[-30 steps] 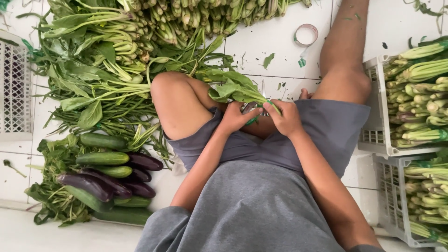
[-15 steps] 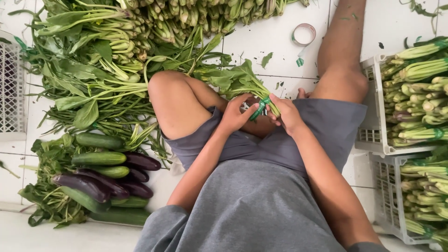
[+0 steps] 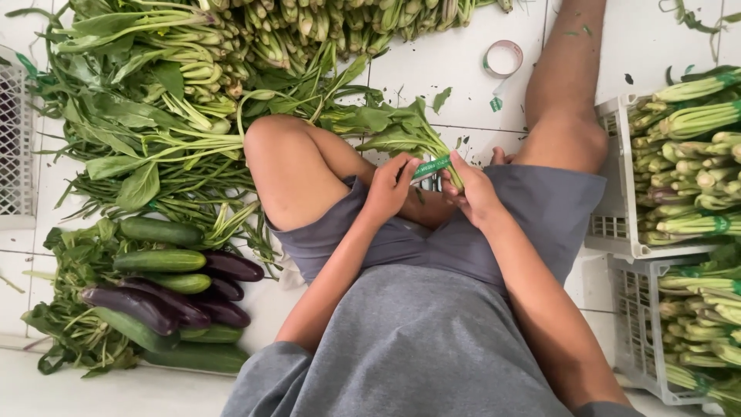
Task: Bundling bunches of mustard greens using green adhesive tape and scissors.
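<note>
Green tape strip [image 3: 431, 166] spans both hands over the lap, left hand [image 3: 392, 188] pinching its end, right hand [image 3: 472, 189] closed around the leafy bunch [image 3: 394, 131] stems, keeping them gathered for binding.

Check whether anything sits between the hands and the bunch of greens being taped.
Nothing visible does. The left hand and right hand both grip the stems of the bunch of greens, with the green tape strip stretched between them over the lap.
</note>
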